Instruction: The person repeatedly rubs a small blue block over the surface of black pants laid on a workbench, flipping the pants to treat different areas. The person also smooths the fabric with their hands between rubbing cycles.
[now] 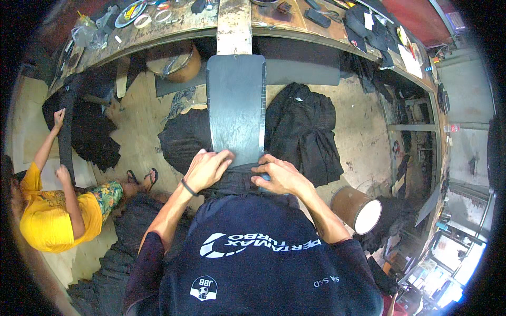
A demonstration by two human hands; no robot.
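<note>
A long, narrow dark board (237, 100) with tick marks along its edges stretches away in front of me. Black cloth (237, 179) lies over its near end, close to my body. My left hand (210, 167) is at the board's left edge, fingers curled onto the cloth. On the opposite edge, my right hand (279, 175) pinches the same cloth between thumb and fingers. A small blue thing (261, 179) shows at the right hand's thumb, its kind too covered to tell. The fingertips of both hands are partly hidden.
Black garments lie on both sides of the board, a folded one (303, 131) at right. A drum-shaped stool (354, 206) stands to the right. Ahead runs a cluttered wooden workbench (190, 23). At left, a co-worker in a yellow shirt (58, 221) handles dark cloth.
</note>
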